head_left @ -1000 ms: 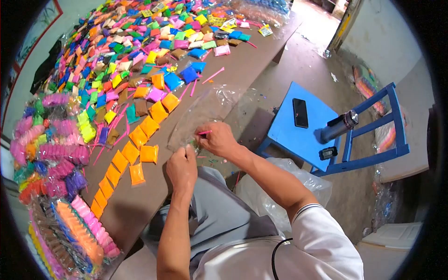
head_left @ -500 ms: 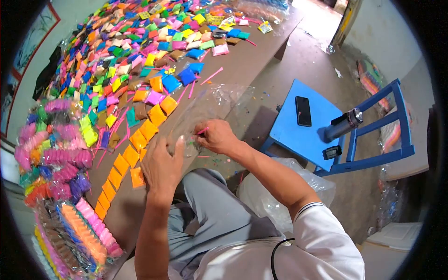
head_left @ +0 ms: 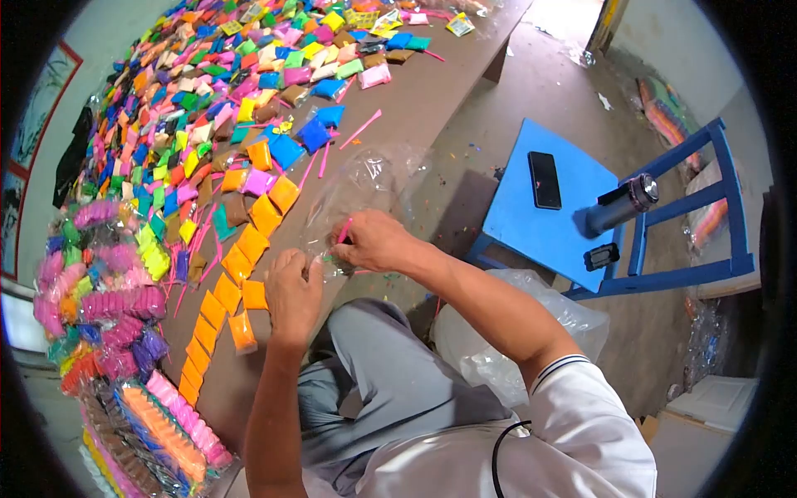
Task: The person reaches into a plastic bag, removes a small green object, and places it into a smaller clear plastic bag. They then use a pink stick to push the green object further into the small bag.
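A clear plastic bag lies over the table's edge, its mouth toward me. My right hand is closed with a thin pink plastic stick between its fingers, at the near part of the bag. Close beside it, my left hand has its fingers bent at the bag's near edge, the thumb pointing toward the right hand; its fingertips are partly hidden. Left of that hand, flat orange packets form a slanting row on the brown table. One more orange packet lies by my left wrist.
A large heap of coloured packets covers the table's far side. Bundled packs are stacked at left. To the right stands a blue chair with a phone and a flask. A clear plastic sack sits below it.
My left hand's fingers have bent inward from a flatter pose. The pink stick in my right hand now points more upright. The whole view has shifted slightly.
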`<state>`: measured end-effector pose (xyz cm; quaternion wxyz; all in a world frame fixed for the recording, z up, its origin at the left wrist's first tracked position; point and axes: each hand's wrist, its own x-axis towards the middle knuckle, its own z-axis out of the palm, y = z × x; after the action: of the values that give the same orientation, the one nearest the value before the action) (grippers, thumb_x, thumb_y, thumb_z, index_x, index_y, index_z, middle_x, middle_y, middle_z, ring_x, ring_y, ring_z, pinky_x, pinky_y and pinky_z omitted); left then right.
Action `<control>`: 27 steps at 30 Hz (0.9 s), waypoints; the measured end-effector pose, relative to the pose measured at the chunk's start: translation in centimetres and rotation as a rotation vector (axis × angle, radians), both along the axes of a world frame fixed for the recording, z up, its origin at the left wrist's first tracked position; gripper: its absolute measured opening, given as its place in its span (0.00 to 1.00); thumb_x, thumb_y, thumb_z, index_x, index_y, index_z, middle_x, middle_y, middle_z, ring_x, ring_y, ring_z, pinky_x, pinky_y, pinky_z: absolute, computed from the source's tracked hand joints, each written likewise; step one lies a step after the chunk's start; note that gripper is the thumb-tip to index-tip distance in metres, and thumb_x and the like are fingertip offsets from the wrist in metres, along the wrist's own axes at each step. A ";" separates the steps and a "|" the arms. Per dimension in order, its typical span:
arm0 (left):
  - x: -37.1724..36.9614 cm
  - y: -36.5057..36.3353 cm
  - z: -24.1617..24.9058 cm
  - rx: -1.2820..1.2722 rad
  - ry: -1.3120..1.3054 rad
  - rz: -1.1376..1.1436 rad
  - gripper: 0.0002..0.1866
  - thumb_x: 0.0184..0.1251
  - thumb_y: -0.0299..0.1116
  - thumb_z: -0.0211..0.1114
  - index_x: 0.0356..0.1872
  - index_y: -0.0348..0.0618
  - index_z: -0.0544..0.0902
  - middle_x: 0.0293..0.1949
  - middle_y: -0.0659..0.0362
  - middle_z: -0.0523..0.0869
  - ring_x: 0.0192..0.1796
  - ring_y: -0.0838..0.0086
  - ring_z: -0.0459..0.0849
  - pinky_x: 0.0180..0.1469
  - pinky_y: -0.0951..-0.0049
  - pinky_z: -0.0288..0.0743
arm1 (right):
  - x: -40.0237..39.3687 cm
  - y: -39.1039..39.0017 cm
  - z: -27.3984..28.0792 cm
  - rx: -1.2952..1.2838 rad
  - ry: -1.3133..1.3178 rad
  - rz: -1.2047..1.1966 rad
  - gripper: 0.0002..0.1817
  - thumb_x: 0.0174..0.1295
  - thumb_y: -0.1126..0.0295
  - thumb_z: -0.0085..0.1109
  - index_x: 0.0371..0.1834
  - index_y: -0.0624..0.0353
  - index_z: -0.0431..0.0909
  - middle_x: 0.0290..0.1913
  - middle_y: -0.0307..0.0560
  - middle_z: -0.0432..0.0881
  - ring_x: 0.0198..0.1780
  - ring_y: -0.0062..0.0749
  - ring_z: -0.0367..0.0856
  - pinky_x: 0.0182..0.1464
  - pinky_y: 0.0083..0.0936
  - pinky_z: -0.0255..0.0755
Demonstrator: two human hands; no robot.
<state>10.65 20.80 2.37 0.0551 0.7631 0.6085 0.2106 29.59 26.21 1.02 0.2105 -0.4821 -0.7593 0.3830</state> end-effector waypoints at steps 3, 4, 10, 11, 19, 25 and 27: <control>-0.4 0.3 -0.3 -0.114 -0.228 0.003 0.11 0.65 0.33 0.62 0.34 0.32 0.77 0.39 0.47 0.80 0.42 0.51 0.80 0.45 0.58 0.72 | 0.2 -0.5 -0.3 0.108 0.058 -0.012 0.11 0.59 0.61 0.63 0.39 0.54 0.86 0.32 0.57 0.84 0.37 0.56 0.82 0.40 0.46 0.75; -0.6 0.2 -0.3 -0.162 -0.317 -0.011 0.12 0.66 0.32 0.60 0.35 0.30 0.77 0.39 0.45 0.80 0.41 0.50 0.80 0.44 0.59 0.73 | 0.3 -0.8 0.1 0.115 0.063 -0.022 0.11 0.60 0.61 0.63 0.39 0.55 0.85 0.31 0.57 0.83 0.37 0.56 0.82 0.40 0.45 0.75; -1.5 -0.6 -1.8 -0.145 -0.366 -0.024 0.13 0.70 0.33 0.55 0.39 0.30 0.79 0.42 0.44 0.82 0.45 0.50 0.81 0.48 0.60 0.73 | 0.3 -1.5 -0.7 0.154 0.121 -0.053 0.10 0.62 0.63 0.62 0.39 0.57 0.85 0.30 0.55 0.84 0.35 0.51 0.83 0.38 0.43 0.75; -1.5 -0.6 -1.9 -0.143 -0.372 -0.023 0.13 0.70 0.33 0.55 0.39 0.30 0.79 0.42 0.44 0.82 0.45 0.50 0.81 0.48 0.60 0.73 | 0.3 -1.5 -0.8 0.138 0.183 -0.055 0.10 0.62 0.63 0.62 0.38 0.57 0.84 0.30 0.54 0.84 0.35 0.50 0.84 0.38 0.42 0.75; -0.4 -1.0 -2.8 0.064 -0.247 0.014 0.13 0.69 0.32 0.53 0.37 0.29 0.79 0.39 0.44 0.82 0.43 0.48 0.80 0.48 0.56 0.72 | -1.3 -2.9 -0.7 0.258 0.084 -0.102 0.08 0.59 0.64 0.65 0.35 0.57 0.84 0.31 0.48 0.84 0.35 0.47 0.82 0.37 0.37 0.74; -0.6 -1.3 -2.5 -0.025 -0.211 0.023 0.13 0.69 0.35 0.54 0.33 0.34 0.79 0.39 0.49 0.82 0.45 0.50 0.78 0.49 0.53 0.68 | -2.0 -3.4 -1.1 0.516 0.149 -0.132 0.06 0.55 0.66 0.67 0.33 0.55 0.83 0.31 0.46 0.82 0.37 0.46 0.79 0.38 0.38 0.73; -0.5 -1.3 -2.5 0.003 -0.226 0.017 0.12 0.69 0.34 0.54 0.33 0.34 0.79 0.39 0.49 0.82 0.45 0.51 0.79 0.49 0.53 0.68 | -1.5 -3.6 -0.9 0.488 0.226 -0.163 0.06 0.55 0.68 0.67 0.33 0.55 0.83 0.31 0.47 0.82 0.37 0.46 0.80 0.38 0.39 0.73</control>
<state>10.10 19.49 -0.18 0.1205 0.7295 0.6044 0.2967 28.07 22.64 0.08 0.4340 -0.4308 -0.7595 0.2217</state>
